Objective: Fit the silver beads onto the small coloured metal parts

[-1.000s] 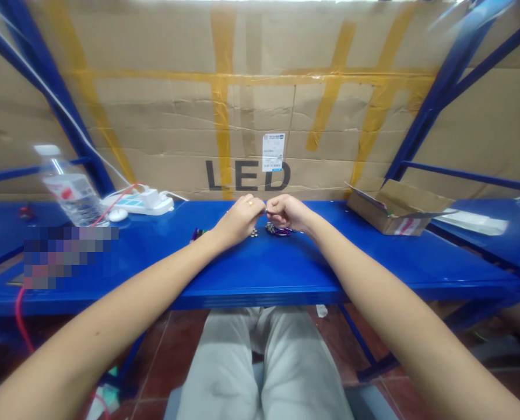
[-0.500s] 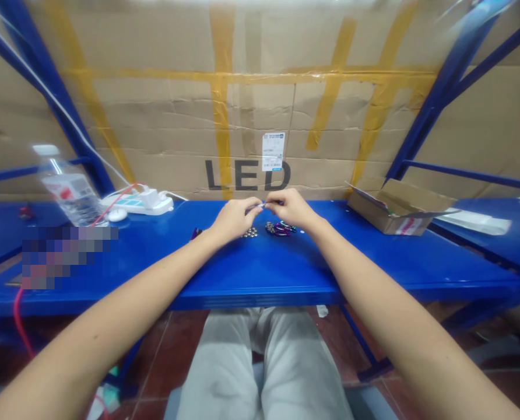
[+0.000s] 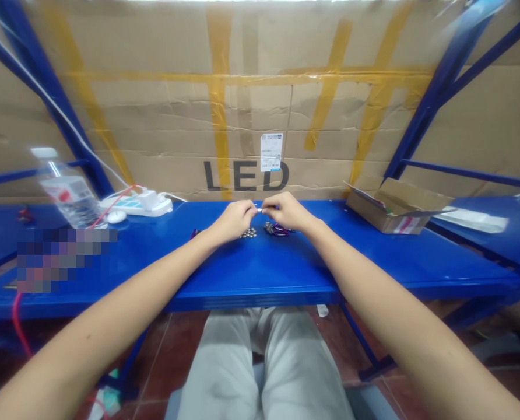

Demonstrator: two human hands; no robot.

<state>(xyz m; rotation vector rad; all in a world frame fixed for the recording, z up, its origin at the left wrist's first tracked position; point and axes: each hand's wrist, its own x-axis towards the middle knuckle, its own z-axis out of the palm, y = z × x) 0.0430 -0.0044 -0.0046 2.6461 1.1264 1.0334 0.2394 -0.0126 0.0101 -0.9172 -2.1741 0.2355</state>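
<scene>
My left hand (image 3: 237, 219) and my right hand (image 3: 287, 211) meet fingertip to fingertip above the far part of the blue table. Between them is a small whitish, shiny piece (image 3: 259, 210), pinched from both sides; its kind is too small to make out. Below the left fingers lie several small round silver metal pieces (image 3: 249, 233). Under my right hand is a little pile of purple and silver metal pieces (image 3: 278, 230), partly covered by the hand. Another dark purple item (image 3: 195, 233) shows just left of my left wrist.
On the right stands an open cardboard box (image 3: 395, 210), with a flat white item (image 3: 474, 220) beside it. A plastic bottle (image 3: 70, 192) and a white power strip (image 3: 140, 204) are at the left. Blue metal posts and a large cardboard sheet (image 3: 172, 128) rise behind the table.
Both hands have come down slightly, and their fingertips have drawn a little apart, so more of the small whitish piece shows between them.
</scene>
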